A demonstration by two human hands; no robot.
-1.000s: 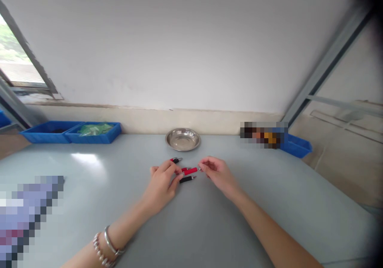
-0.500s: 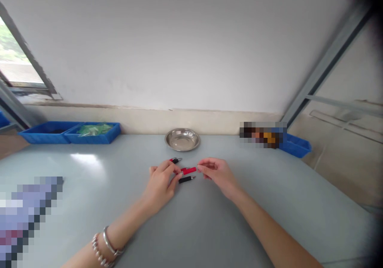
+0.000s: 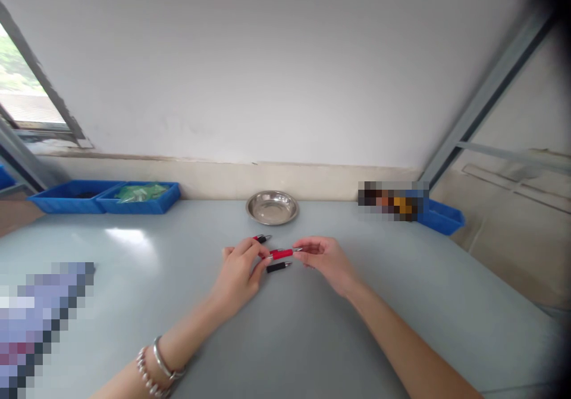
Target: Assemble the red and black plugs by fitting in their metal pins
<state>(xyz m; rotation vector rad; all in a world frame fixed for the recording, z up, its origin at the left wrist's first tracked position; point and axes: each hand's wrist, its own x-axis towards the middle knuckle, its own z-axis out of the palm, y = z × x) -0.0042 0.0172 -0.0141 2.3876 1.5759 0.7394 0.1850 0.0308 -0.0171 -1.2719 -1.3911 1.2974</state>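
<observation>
Head view: my left hand [image 3: 241, 268] pinches the near end of a red pen [image 3: 282, 254], held just above the table [image 3: 134, 280] near its middle. My right hand [image 3: 322, 255], which had hovered just apart, has now closed its fingertips on the pen's metal tip. A black pen [image 3: 277, 266] lies beneath; a steel dish [image 3: 272, 207] sits at the far edge.

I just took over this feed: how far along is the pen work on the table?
Done, apparently: nothing shows as finished; the steel dish looks empty. In hand: the left hand holds a red pen barrel while the right hand pinches its metal tip end; whether the tip is seated I cannot tell. Left: a black pen piece and a red-and-black piece lie on the table beside the hands.
</observation>
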